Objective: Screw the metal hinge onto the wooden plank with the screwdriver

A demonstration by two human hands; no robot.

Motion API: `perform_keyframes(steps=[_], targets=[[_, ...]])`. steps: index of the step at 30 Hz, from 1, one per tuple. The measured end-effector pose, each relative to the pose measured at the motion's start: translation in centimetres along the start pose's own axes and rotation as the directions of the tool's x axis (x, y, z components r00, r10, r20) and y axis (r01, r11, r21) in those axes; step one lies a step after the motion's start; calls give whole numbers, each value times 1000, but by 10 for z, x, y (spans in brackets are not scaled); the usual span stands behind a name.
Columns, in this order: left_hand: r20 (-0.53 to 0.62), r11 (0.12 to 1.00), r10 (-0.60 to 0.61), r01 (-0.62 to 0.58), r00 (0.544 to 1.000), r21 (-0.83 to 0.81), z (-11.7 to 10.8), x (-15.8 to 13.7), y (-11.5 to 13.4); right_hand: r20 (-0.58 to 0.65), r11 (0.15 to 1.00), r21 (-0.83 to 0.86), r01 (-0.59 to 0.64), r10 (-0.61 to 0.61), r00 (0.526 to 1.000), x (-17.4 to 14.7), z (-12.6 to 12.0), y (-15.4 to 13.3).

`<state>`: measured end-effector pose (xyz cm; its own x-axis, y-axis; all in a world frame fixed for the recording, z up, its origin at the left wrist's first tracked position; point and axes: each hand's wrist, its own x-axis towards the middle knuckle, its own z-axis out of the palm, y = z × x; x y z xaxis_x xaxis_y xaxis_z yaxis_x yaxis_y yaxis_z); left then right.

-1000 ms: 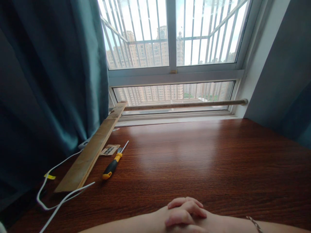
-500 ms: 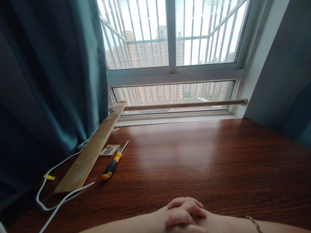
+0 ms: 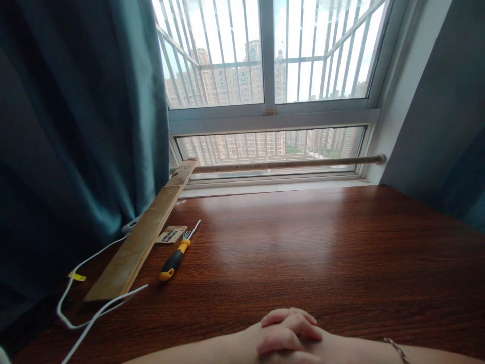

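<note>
At the bottom centre, my left hand [image 3: 303, 325] and my right hand [image 3: 279, 339] are clasped, their fingers interlaced over each other. Both are closed, and no object shows between them. Their lower parts are cut off by the picture edge. A thin twisted bracelet [image 3: 396, 349] circles my right wrist. Up and to the left of the hands, apart from them, lies a screwdriver [image 3: 174, 262] with a black and yellow handle, its shaft pointing away. Several thin metal bits [image 3: 187, 234] lie beside that shaft.
A long wooden board [image 3: 142, 237] lies along the left of the brown table [image 3: 322, 253], with a cardboard piece [image 3: 171, 234] beside it. White cable [image 3: 94, 316] loops around its near end. A blue curtain [image 3: 87, 111] hangs left; a barred window [image 3: 269, 114] stands behind.
</note>
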<state>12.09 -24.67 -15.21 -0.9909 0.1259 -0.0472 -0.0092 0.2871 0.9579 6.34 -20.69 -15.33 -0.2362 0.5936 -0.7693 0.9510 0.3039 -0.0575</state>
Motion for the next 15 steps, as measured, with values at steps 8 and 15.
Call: perform_keyframes(steps=[8,15], targets=[[35,999,-36,37,999,-31,-4,2,1,-445,916,296,271,-118,888,-25,33,28],[69,997,-61,64,996,-36,-4,3,-2,-314,958,232,168,-90,945,-27,21,22]])
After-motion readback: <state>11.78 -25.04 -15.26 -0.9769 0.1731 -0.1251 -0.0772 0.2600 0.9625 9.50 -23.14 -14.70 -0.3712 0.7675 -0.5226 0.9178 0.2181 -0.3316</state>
